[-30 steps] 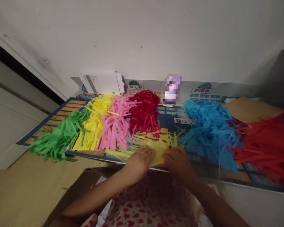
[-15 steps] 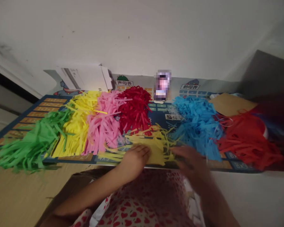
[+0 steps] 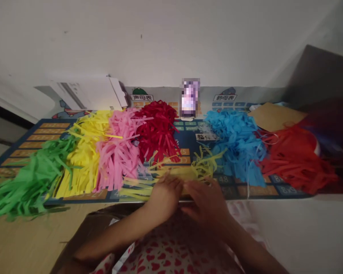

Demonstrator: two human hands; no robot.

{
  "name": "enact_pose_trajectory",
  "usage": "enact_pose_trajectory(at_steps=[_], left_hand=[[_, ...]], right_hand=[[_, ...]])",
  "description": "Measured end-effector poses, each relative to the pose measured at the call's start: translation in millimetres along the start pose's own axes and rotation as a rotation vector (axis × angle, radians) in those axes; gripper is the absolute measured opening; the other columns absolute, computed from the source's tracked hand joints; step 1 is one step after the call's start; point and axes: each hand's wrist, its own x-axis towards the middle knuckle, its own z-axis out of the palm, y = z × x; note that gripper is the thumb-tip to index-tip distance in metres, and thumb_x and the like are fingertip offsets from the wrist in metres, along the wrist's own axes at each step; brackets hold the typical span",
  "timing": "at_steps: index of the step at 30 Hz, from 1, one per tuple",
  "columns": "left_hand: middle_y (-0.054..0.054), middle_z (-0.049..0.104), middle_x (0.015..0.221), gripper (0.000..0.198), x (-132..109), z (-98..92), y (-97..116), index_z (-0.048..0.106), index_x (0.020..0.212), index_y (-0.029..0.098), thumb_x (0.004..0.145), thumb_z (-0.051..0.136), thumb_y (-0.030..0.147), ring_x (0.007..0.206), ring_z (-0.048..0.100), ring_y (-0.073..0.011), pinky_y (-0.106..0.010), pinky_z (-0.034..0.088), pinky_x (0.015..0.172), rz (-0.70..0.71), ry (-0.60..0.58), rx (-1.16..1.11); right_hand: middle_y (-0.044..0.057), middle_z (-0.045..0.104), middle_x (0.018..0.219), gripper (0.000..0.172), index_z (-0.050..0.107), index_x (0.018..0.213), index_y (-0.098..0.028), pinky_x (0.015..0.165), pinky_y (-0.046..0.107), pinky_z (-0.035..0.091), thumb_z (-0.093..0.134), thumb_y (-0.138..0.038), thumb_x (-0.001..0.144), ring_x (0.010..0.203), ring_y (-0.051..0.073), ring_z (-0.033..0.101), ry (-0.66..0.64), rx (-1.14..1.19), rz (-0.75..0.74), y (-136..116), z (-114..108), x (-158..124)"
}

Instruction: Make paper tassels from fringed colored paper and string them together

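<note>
A fringed yellow paper piece (image 3: 185, 171) lies at the near edge of a printed blue mat (image 3: 188, 139). My left hand (image 3: 164, 194) rests on its left part with the fingers curled down onto the strips. My right hand (image 3: 207, 199) lies beside it on the right part, fingers pressed over the paper's near edge. The two hands almost touch. Loose yellow strips (image 3: 134, 186) spread out to the left of my left hand.
Bundles of cut paper strips line the mat: green (image 3: 25, 179), yellow (image 3: 81, 152), pink (image 3: 117, 152), dark red (image 3: 158, 129), blue (image 3: 237, 142), red (image 3: 294, 160). A brown sheet (image 3: 274, 116) lies at the back right, a white box (image 3: 85, 93) at the back left. A cardboard box edge (image 3: 82, 236) sits below.
My right hand swung out to the right and came back in beside the left hand. The yellow paper has bunched narrower under both hands. The view shifted slightly to the right.
</note>
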Motion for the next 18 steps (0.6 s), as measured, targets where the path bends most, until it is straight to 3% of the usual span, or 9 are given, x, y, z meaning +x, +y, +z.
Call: enact_pose_trajectory(at_steps=[2,4,9,14,18], left_hand=[[-0.009,0.071,0.112,0.027,0.0,-3.1,-0.8,0.066,0.11,0.017,0.089,0.049,0.013,0.106,0.064,-0.0227,-0.052,0.029,0.115,0.016,0.017,-0.029],[-0.007,0.071,0.111,0.027,-6.0,-4.7,-8.1,0.066,0.111,0.02,0.09,0.05,0.014,0.107,0.063,-0.0224,-0.054,0.025,0.116,0.033,0.047,-0.064],[-0.006,0.074,0.104,0.025,-28.0,-7.8,-41.8,0.069,0.105,0.024,0.088,0.051,0.017,0.102,0.064,-0.0215,-0.048,0.037,0.105,0.003,0.115,-0.272],[-0.004,0.074,0.093,0.017,-26.4,-10.4,-50.9,0.071,0.095,0.024,0.09,0.056,0.029,0.089,0.066,-0.0199,-0.041,0.04,0.093,-0.118,0.182,-0.367],[-0.004,0.074,0.092,0.015,-17.1,-10.9,-47.7,0.071,0.094,0.024,0.09,0.058,0.031,0.087,0.065,-0.0197,-0.039,0.037,0.092,-0.18,0.158,-0.364]], right_hand=[[0.008,0.069,0.107,0.029,0.06,0.113,-0.023,0.102,0.046,0.03,0.052,-0.016,0.086,0.099,0.023,0.061,-0.06,0.032,0.06,-6.4,12.9,3.1],[0.005,0.071,0.096,0.025,0.064,0.099,-0.022,0.095,0.041,0.033,0.049,-0.01,0.083,0.089,0.02,0.063,-0.082,0.08,0.132,2.8,21.3,3.5],[0.005,0.071,0.099,0.029,0.065,0.098,-0.023,0.089,0.04,0.032,0.044,-0.009,0.083,0.092,0.021,0.061,-0.121,0.231,0.151,35.8,16.9,-4.1],[0.007,0.068,0.106,0.03,0.061,0.113,-0.023,0.091,0.044,0.029,0.059,-0.027,0.084,0.1,0.027,0.057,-0.126,0.188,0.211,24.5,9.0,5.1],[0.004,0.07,0.092,0.013,0.066,0.091,-0.024,0.087,0.041,0.029,0.056,-0.032,0.091,0.09,0.023,0.058,-0.116,0.186,0.28,19.2,16.9,13.8]])
